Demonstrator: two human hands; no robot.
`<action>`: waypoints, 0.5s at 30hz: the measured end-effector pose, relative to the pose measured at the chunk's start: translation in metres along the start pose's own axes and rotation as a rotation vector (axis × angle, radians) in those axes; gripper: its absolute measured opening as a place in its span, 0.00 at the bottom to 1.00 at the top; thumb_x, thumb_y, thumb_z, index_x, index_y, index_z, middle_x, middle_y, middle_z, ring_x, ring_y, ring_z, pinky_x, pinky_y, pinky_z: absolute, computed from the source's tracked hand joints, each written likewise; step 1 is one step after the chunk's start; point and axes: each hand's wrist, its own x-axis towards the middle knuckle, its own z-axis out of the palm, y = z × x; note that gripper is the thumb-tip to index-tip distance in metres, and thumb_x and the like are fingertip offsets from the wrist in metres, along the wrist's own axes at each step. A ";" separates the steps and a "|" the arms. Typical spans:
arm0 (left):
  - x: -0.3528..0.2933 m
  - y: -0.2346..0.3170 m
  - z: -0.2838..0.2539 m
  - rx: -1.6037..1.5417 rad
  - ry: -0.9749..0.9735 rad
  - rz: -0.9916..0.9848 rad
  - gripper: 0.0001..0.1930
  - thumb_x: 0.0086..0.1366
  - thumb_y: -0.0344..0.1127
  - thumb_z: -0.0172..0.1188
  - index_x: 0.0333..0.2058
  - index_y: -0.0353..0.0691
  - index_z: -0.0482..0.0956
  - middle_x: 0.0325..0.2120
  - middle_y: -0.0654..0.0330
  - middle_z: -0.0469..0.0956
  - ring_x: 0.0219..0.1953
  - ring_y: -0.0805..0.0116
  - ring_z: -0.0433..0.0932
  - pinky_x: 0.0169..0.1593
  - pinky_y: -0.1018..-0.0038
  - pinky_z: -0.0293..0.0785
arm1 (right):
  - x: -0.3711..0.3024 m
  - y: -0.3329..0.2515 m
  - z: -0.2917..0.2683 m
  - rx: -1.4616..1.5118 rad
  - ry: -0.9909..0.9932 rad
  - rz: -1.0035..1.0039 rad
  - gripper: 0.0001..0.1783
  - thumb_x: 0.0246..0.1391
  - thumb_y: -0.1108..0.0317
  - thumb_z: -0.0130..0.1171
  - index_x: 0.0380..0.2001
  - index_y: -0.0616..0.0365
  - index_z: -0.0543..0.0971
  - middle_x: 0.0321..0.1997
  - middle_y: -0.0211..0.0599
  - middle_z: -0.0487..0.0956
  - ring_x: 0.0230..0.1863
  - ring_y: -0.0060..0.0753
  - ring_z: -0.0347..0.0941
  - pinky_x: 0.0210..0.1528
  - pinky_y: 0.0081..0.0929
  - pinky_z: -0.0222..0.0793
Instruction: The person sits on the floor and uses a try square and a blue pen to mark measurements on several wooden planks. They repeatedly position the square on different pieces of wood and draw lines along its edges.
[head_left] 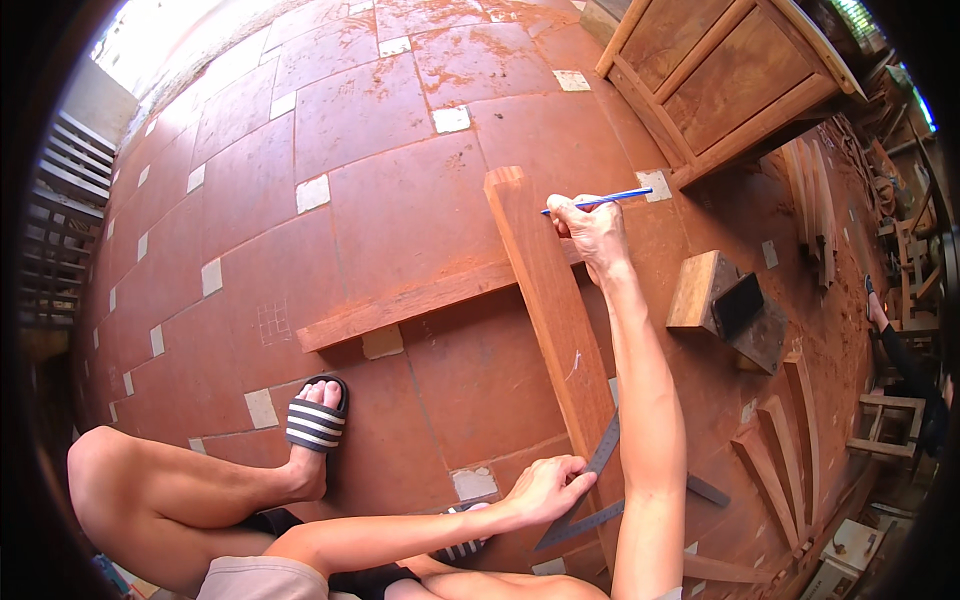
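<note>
A long reddish wooden beam (548,310) runs away from me across a second wooden beam (410,307) lying on the floor. My right hand (594,238) pinches a blue pen (610,200) beside the far end of the long beam. At its near part, my left hand (545,490) is closed at the beam's edge, holding a dark metal square (605,445) against it. Some of the left fingers are hidden. Part of the square's blade shows beyond my right forearm. A small pale mark is on the beam's top face.
To the right stand a wooden block (692,290) and a black phone (738,305) on another block. A panelled wooden cabinet (725,80) is at the far right. Curved wooden pieces (775,460) lie at the right, near another person's leg (880,305). My sandalled foot (318,412) is at left.
</note>
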 end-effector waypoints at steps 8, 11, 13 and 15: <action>0.000 0.004 -0.004 -0.009 -0.020 -0.039 0.21 0.78 0.51 0.59 0.39 0.34 0.82 0.31 0.45 0.84 0.37 0.44 0.85 0.42 0.50 0.78 | 0.003 -0.011 0.013 -0.064 0.071 0.063 0.17 0.63 0.65 0.75 0.21 0.55 0.84 0.21 0.26 0.81 0.24 0.18 0.74 0.31 0.22 0.69; 0.001 0.001 -0.001 -0.040 -0.050 -0.083 0.22 0.79 0.51 0.59 0.38 0.34 0.83 0.23 0.46 0.81 0.29 0.47 0.84 0.38 0.51 0.77 | -0.011 -0.023 0.001 0.016 0.033 0.066 0.16 0.64 0.61 0.77 0.24 0.54 0.85 0.23 0.26 0.82 0.25 0.17 0.77 0.32 0.22 0.72; 0.002 -0.003 0.001 -0.012 -0.066 -0.093 0.20 0.81 0.48 0.60 0.40 0.35 0.89 0.27 0.53 0.87 0.30 0.68 0.85 0.38 0.63 0.79 | -0.041 -0.030 -0.019 0.112 0.057 -0.022 0.16 0.64 0.58 0.78 0.26 0.54 0.86 0.24 0.27 0.84 0.27 0.17 0.78 0.34 0.22 0.74; 0.002 -0.009 0.005 -0.046 -0.055 -0.053 0.20 0.82 0.47 0.59 0.39 0.36 0.89 0.29 0.59 0.89 0.33 0.72 0.84 0.42 0.66 0.81 | -0.090 -0.034 -0.052 0.074 0.155 -0.159 0.15 0.72 0.56 0.72 0.39 0.59 0.90 0.27 0.28 0.86 0.29 0.19 0.81 0.37 0.21 0.77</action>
